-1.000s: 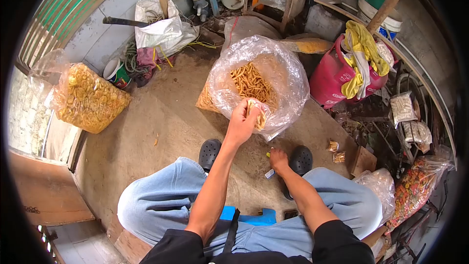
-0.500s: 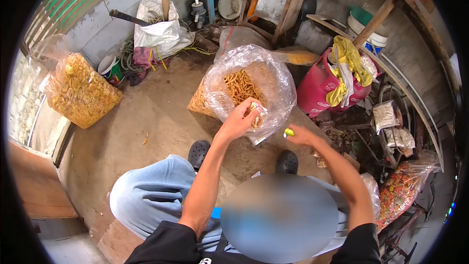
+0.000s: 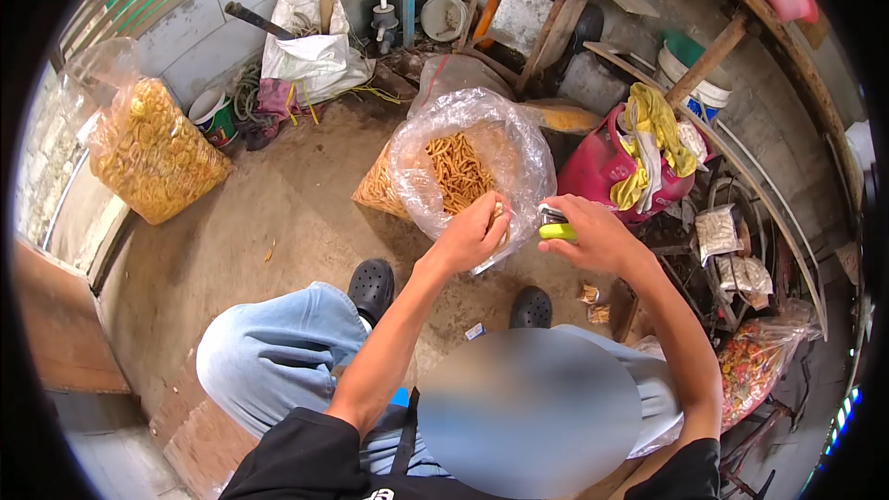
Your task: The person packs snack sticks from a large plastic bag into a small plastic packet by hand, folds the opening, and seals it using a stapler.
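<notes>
My left hand (image 3: 470, 233) is closed around a small clear plastic packet (image 3: 503, 224), mostly hidden by my fingers, at the near rim of a big open plastic bag (image 3: 530, 143). Brown stick snacks (image 3: 457, 171) fill the middle of that bag. Just to the right, my right hand (image 3: 597, 239) grips a small green and dark stapler (image 3: 557, 226), its jaws pointing towards the packet. A narrow gap separates the stapler from my left hand.
A tall bag of yellow round snacks (image 3: 157, 153) stands at the left. A pink container (image 3: 602, 162) with yellow cloth (image 3: 654, 134) is at the right. Two small filled packets (image 3: 593, 304) and a little blue-white box (image 3: 474, 331) lie on the floor (image 3: 278, 185).
My right hand has risen and turned, so the stapler now faces my left hand. My left hand has shifted slightly, and its fingers cover more of the packet.
</notes>
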Action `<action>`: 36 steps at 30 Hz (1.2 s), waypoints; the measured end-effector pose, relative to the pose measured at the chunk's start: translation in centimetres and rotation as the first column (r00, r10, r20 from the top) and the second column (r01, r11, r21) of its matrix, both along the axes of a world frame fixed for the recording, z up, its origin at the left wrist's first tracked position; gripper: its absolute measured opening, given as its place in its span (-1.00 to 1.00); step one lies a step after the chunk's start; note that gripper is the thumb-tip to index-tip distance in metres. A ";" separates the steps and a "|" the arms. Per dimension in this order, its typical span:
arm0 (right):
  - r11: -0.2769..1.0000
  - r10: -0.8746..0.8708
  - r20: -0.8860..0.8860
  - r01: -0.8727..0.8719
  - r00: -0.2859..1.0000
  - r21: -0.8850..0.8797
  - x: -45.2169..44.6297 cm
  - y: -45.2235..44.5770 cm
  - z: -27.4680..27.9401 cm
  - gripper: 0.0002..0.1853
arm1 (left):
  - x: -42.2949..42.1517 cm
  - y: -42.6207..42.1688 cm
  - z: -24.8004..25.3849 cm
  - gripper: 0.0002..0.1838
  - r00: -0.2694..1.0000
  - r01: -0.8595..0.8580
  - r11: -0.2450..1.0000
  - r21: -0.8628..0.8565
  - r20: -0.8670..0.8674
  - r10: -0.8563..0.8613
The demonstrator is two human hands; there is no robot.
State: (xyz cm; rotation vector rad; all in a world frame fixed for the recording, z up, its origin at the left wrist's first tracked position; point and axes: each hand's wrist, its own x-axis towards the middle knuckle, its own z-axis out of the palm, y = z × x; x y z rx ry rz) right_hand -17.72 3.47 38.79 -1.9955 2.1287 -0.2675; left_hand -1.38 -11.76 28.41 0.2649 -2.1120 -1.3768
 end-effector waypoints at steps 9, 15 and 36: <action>0.998 0.002 -0.025 0.000 1.000 0.069 1.8 -0.3 -0.1 -0.33 | 0.1 0.9 0.6 -0.84 0.995 0.094 0.996 -0.009 0.014 -0.094; 0.989 0.006 -0.017 -0.003 1.000 0.149 1.5 -0.4 -0.2 -0.32 | 0.2 1.7 1.2 -0.68 0.977 0.146 0.989 0.021 0.153 -0.147; 0.970 0.117 0.179 -0.150 0.977 0.190 -0.9 0.1 -2.0 -0.45 | -0.9 2.9 -0.9 -0.54 0.975 0.215 0.949 -0.233 0.004 -0.220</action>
